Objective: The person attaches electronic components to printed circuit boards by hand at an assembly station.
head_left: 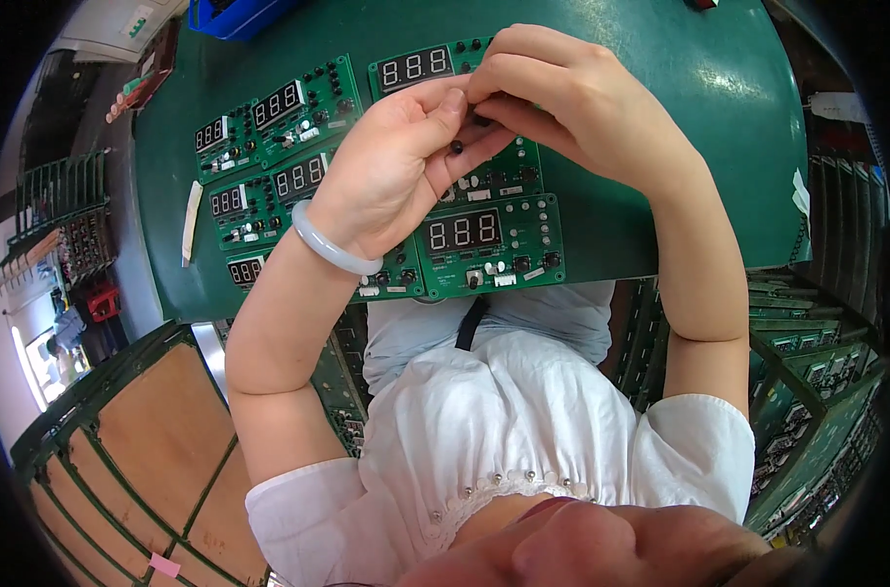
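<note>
My left hand [391, 157] is turned palm up over the circuit boards, its thumb bent in. Small round black caps [456, 148] rest on its curled fingers. My right hand [572, 93] reaches over from the right, fingertips pinched together against the left fingers; what they grip, if anything, is hidden. Below both hands lies a green circuit board [445, 284] with a three-digit display and black buttons. Another board [414, 68] lies beyond, partly covered by the hands. More boards of the same kind [308, 108] lie in rows to the left.
The boards lie on a green tabletop [660, 240]. A blue bin [235, 18] stands at the far left edge. A pale strip [192, 223] lies left of the boards. Racks holding circuit boards [817, 382] stand at the right; a slatted rack with brown panels [152, 450] is at lower left.
</note>
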`<state>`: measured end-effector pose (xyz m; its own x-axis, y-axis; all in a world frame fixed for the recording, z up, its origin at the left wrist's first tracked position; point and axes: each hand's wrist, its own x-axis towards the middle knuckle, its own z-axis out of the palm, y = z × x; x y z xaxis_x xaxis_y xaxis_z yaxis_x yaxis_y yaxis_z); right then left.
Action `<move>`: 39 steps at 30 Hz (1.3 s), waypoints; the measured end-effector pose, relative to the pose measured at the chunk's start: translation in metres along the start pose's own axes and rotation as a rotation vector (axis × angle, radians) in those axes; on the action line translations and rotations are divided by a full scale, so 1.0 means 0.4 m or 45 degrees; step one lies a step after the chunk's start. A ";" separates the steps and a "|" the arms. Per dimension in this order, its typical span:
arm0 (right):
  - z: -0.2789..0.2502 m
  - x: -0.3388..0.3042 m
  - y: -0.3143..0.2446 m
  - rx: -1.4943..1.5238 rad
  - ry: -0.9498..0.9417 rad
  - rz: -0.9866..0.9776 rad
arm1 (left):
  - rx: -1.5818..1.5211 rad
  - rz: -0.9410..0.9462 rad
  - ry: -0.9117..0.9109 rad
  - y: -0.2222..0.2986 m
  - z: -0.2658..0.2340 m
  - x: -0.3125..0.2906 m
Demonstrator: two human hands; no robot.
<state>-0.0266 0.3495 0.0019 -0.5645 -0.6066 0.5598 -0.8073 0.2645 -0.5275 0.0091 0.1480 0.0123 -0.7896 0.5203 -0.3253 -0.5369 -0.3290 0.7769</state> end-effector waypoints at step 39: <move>-0.052 -0.022 0.033 -0.085 -0.486 0.258 | 1.526 0.448 0.363 0.002 0.003 -0.039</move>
<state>-0.0358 0.3737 0.0034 -0.6189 -0.7677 0.1660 -0.7029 0.4470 -0.5533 0.0214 0.1406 0.0189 -0.9490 0.3151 0.0080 0.1978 0.5757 0.7933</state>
